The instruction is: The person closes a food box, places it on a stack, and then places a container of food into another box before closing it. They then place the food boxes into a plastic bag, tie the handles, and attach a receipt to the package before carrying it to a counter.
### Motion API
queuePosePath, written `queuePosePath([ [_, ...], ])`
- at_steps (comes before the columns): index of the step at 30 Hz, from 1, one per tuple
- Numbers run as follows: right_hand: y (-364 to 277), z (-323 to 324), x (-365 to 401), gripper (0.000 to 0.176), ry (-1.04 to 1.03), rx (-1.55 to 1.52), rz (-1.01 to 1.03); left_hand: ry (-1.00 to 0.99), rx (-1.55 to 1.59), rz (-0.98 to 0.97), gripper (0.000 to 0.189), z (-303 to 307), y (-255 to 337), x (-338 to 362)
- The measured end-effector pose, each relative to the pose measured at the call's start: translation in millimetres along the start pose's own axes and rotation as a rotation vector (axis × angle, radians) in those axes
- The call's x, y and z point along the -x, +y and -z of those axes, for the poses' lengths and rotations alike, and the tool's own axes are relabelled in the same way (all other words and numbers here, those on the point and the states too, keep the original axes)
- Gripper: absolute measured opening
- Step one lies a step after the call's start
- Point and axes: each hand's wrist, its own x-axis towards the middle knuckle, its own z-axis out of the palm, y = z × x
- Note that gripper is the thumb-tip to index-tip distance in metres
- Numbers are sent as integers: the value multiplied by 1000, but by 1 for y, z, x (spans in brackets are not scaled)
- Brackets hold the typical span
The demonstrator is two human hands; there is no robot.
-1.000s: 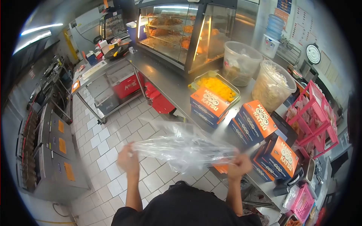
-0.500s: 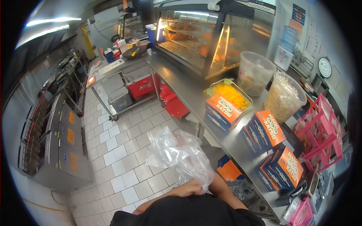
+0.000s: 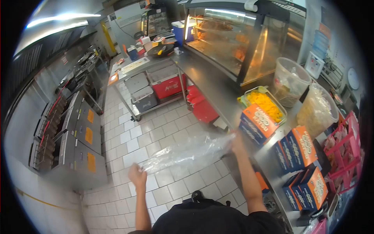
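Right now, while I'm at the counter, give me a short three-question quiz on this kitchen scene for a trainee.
1. True or false: the clear plastic bag is stretched between the left hand and the right hand.
2. The orange and blue boxes rest on: A the floor, B the steel counter, C the fryers.
3. What colour is the rack at the far right?

Key: 1 true; 2 B; 3 pink.

White tiled floor (image 3: 156,130); steel counter (image 3: 212,84); glass warmer (image 3: 233,43); fryers (image 3: 83,136) along left wall.
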Motion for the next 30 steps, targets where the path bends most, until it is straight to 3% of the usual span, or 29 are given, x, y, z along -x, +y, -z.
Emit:
queuePosePath([
  [1,-38,-23,20,16,-128,218,188,79,9,4,21,-18,-13,-9],
  [2,-44,-39,11,23,-132,354,582,-6,-33,7,54,-37,-8,-13],
  [3,-86,-71,41,24,-96,473,594,-108,-137,46,77,-45,20,-20],
  [4,-126,-104,69,28,-55,598,614,-126,-86,-61,96,-44,56,-32],
  [5,-128,-121,59,32,-36,655,873,-95,110,-216,106,-43,90,-38],
  [6,-128,-133,52,37,-16,716,1134,-77,324,-328,106,-43,123,-42],
  [7,-130,-146,59,37,-4,733,1131,-60,543,-434,106,-45,153,-48],
  [9,-148,-169,81,42,-114,826,1111,58,505,-522,86,-54,197,-71],
  [10,-155,-172,86,42,-96,843,1103,39,520,-526,86,-66,205,-91],
  [13,-177,-162,69,47,-39,987,1124,-580,1468,-69,46,-93,213,-146],
  [14,-185,-145,42,51,3,1163,1257,-771,1824,131,34,-95,213,-164],
  [16,-197,-103,-14,55,56,1370,1388,-1382,1959,494,32,-87,192,-195],
  [17,-204,-81,-47,55,212,1435,1409,-1396,1974,484,32,-88,198,-197],
  [18,-212,-63,-75,56,374,1485,1427,-1336,1852,253,32,-87,204,-200],
  [19,-223,-43,-94,56,401,1480,1452,-1259,1724,13,32,-87,215,-209],
  [21,-234,-8,-113,51,-299,1279,857,-1055,1445,-410,33,-93,237,-225],
  [22,-252,-21,-92,48,-513,888,425,-940,1289,-589,33,-98,246,-235],
  [23,-269,-37,-68,45,-685,467,-1,-938,1289,-606,33,-115,251,-250],
  [24,-265,-33,-69,45,-680,467,3,-606,903,-787,36,-143,252,-263],
  [25,-259,-28,-69,43,-765,239,-67,-273,507,-912,40,-158,257,-270],
  [26,-256,-27,-72,41,-841,2,-141,-244,372,-804,46,-169,263,-274],
  [27,-260,-34,-66,41,-839,-10,-149,-254,362,-805,46,-169,277,-277],
  [29,-278,-56,-37,39,-737,155,98,-135,236,-620,47,-160,304,-284],
  [30,-282,-50,-38,36,-739,402,120,-73,146,-664,39,-172,306,-291],
])
